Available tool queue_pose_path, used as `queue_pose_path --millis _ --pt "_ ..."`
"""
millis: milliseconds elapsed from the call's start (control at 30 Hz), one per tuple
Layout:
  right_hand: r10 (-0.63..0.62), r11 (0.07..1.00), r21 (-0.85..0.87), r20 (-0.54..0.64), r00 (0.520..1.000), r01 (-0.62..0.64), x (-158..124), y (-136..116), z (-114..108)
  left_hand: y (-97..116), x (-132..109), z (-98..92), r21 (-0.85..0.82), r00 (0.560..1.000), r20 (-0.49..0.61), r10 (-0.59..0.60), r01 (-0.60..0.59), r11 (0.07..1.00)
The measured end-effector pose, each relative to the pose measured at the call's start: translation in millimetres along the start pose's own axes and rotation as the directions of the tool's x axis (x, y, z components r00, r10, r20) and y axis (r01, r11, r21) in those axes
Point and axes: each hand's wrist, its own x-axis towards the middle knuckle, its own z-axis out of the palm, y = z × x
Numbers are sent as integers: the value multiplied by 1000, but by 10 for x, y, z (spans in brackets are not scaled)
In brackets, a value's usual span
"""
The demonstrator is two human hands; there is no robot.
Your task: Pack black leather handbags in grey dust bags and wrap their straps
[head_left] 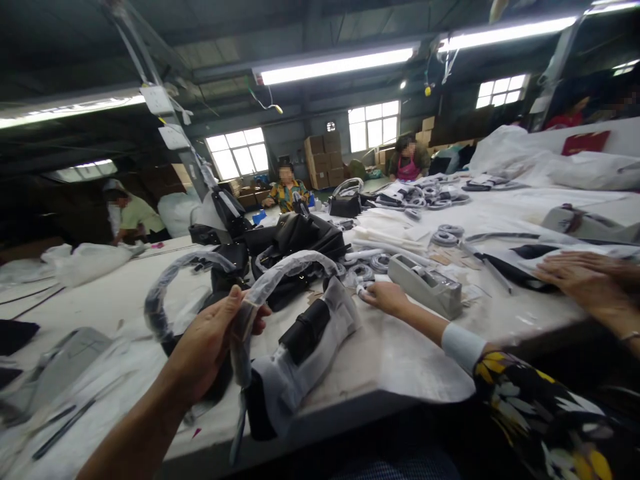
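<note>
My left hand (215, 340) is closed around the plastic-wrapped handle (287, 263) of a black handbag (305, 330). White wrapping covers part of the bag, which tilts at the table's near edge. Reaching out beyond the bag, my right hand (387, 297) has its fingers pressed together on something small and pale among the wrapped coils (361, 272); I cannot make out what it is. A grey tape dispenser (425, 285) stands right beside that hand. Another black bag with a plastic-wrapped handle (160, 313) lies left of my left hand.
Black bags (300, 240) are heaped behind my hands. At right, a co-worker's hands (590, 280) rest on a white-wrapped black item. Another grey dispenser (65, 367) and a dark pen-like tool (63, 430) lie at left. Several people work farther back, near stacked cartons (324, 160).
</note>
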Motion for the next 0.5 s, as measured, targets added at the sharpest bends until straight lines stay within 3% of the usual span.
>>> queue_pose_path --millis 100,167,233,300,367,500 --pt "28 993 121 -134 991 -12 -263 -155 -221 123 77 -1 -9 997 70 -24 25 1000" --pt "21 948 316 -202 979 45 -539 -351 -317 189 117 -1 0 992 127 -24 24 1000" --pt "-3 739 657 -216 976 147 -832 -630 -351 243 143 4 27 983 180 -23 19 999" --pt "-60 509 842 -171 983 177 -1061 -959 -332 292 147 20 65 975 218 -30 16 998" --pt "-100 411 895 -146 984 174 -1175 -1284 -283 342 130 51 102 969 243 -45 21 995" --pt "-75 409 887 -202 977 214 -1132 -1768 -158 425 80 118 150 971 240 -25 -11 989"
